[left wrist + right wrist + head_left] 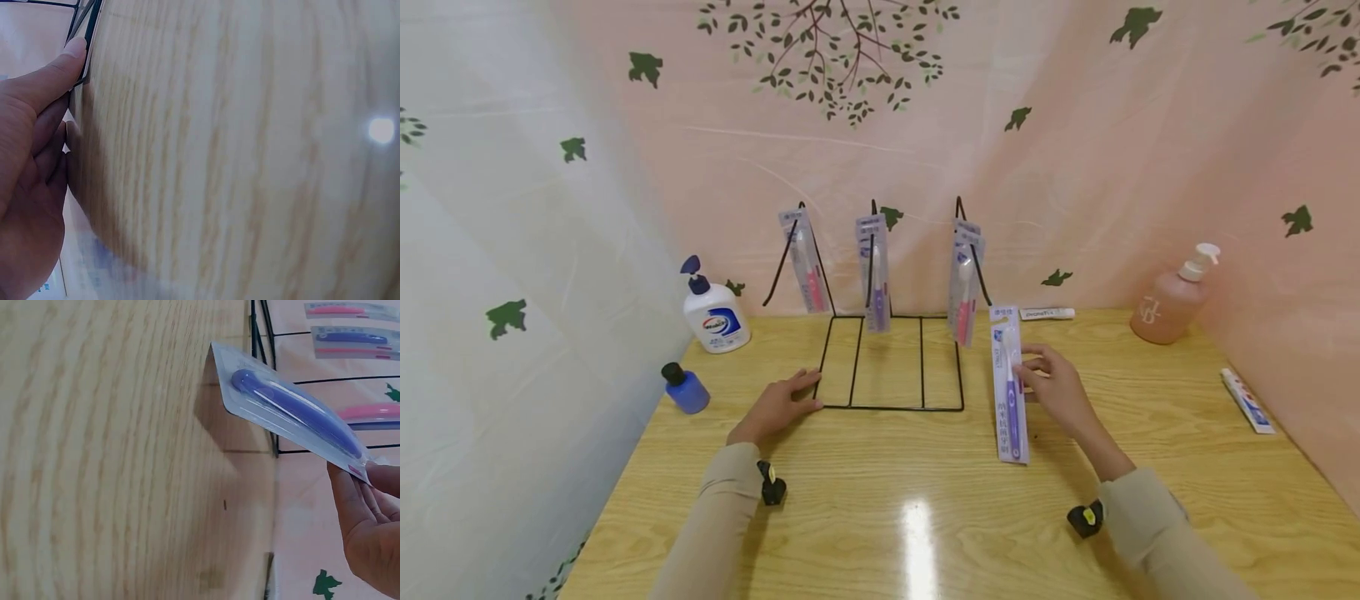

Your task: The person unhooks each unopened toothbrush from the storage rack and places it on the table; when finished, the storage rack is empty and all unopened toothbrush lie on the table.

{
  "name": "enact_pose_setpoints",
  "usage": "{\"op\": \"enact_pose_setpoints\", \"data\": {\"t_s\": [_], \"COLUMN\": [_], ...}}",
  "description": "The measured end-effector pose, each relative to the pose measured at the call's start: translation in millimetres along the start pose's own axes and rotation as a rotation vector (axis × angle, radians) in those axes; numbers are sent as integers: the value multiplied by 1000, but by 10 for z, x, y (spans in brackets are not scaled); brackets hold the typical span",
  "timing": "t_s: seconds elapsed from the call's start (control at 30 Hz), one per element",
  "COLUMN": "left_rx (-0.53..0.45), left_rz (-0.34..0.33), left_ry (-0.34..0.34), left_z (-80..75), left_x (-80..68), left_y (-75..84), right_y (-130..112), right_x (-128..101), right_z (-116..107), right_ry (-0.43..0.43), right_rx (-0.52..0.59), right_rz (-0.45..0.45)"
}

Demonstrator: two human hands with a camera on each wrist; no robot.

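A black wire display rack stands on the wooden table, with packaged toothbrushes hanging from its three hooks: pink, purple and pink. My left hand rests flat on the table, fingertips touching the rack's front left corner. My right hand pinches a packaged purple toothbrush near its upper part, holding it upright just right of the rack with its lower end near the table. In the right wrist view the blister pack hangs above the wood.
A white pump bottle and a small blue bottle stand at the left. A pink pump bottle stands at the back right, a toothpaste tube lies behind the rack and another lies at the right edge. Curtains enclose the table.
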State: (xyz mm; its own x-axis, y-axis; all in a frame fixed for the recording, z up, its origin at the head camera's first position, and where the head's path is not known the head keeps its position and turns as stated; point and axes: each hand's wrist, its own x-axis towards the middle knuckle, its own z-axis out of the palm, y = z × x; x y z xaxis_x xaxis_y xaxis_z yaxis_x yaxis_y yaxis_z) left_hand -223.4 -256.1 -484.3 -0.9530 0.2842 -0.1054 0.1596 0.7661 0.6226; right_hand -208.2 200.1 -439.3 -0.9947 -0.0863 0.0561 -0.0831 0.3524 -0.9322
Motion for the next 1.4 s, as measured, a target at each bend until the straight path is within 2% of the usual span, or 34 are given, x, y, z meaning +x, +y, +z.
{"op": "enact_pose_setpoints", "data": {"t_s": [0.33,0.5,0.6,0.83,0.97,1.4], "left_rx": [-3,-14,-20,-19,-17,-2], "left_rz": [13,13,10,15,21,4], "left_ry": [1,-1,-2,-7,-6,-8], "left_z": [-10,-11,-12,-13,-11,-3], "left_x": [-3,-13,-19,-13,-9,-2], "left_y": [14,35,47,47,36,18], "right_y": [169,218,244,261,283,320], "right_x": [221,298,328,356,373,391], "right_z": [-25,-23,-2,26,30,33], "right_ry": [-128,-181,-175,-136,-125,-87], "right_rx": [7,-1,-25,-189,-248,-296], "right_rz": [195,253,266,282,291,285]}}
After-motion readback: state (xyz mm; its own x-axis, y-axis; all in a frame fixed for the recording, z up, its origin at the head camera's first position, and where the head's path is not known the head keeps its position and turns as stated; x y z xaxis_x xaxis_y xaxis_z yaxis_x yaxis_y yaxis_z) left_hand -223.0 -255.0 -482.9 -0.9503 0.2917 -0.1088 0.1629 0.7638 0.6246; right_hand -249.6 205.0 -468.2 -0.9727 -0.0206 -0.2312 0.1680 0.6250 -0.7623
